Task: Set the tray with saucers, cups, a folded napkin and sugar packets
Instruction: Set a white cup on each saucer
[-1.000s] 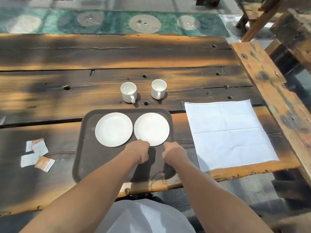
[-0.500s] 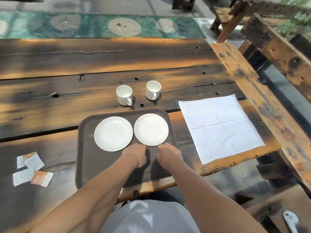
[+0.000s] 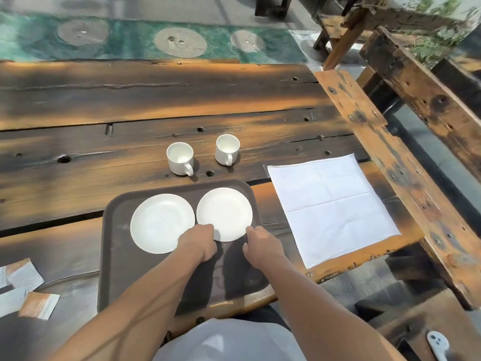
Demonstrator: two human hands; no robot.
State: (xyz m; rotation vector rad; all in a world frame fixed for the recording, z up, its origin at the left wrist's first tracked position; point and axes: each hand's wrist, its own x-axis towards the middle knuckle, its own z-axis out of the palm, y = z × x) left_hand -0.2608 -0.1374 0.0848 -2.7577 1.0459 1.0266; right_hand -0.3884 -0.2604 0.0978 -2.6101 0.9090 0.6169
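The left saucer (image 3: 161, 222) and right saucer (image 3: 225, 212) lie side by side on the far half of the tray (image 3: 114, 256), whose long axis runs near-far. The left hand (image 3: 199, 243) and right hand (image 3: 261, 243) curl at the right saucer's near rim; whether they grip it I cannot tell. 2 cups (image 3: 180, 158) stand beyond, handles pointing near.

Readable text: you had none anywhere in view.
Sugar packets (image 3: 39, 305), near left: the orange print was too blurred for you to read.
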